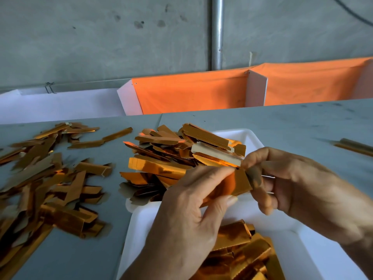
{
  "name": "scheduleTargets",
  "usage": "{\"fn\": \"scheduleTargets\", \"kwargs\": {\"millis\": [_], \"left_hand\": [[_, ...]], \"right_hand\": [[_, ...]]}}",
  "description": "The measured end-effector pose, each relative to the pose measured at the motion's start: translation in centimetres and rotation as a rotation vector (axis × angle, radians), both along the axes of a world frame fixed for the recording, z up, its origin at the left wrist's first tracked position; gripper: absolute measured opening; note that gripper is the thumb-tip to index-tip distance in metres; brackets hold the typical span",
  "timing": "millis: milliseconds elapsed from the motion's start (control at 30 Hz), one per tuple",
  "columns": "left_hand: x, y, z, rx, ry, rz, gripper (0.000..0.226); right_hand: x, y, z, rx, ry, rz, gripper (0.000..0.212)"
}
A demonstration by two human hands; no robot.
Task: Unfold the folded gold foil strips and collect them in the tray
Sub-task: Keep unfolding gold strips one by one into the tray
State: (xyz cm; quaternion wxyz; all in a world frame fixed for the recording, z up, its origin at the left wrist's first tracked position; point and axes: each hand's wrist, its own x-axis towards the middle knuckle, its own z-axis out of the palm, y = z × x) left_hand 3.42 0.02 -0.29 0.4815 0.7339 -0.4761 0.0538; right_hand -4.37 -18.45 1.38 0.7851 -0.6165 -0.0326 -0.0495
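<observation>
I see two bare hands raised together over the near half of the table, their fingertips almost meeting. My left hand (193, 211) comes up from the bottom edge of the view, back of the hand toward me, wrist angled up and to the right. Its thumb and forefinger are curled and pinch a gold foil strip (234, 183). My right hand (298, 186) enters from the right edge, forearm sloping down toward the lower right corner. Its fingers curl inward, and thumb and forefinger pinch the strip's other end. Both hands are slightly blurred.
</observation>
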Motion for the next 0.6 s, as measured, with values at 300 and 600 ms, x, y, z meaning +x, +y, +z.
{"fn": "scheduleTargets", "kwargs": {"millis": [300, 600], "left_hand": [[0.08, 0.15, -0.01, 0.026, 0.019, -0.018, 0.039], [0.08, 0.18, -0.08, 0.070, 0.045, -0.017, 0.035]], "right_hand": [[0.18, 0.21, -0.26, 0.105, 0.047, 0.056, 0.038], [0.22, 0.81, 0.01, -0.011, 0.065, -0.061, 0.019]]}}
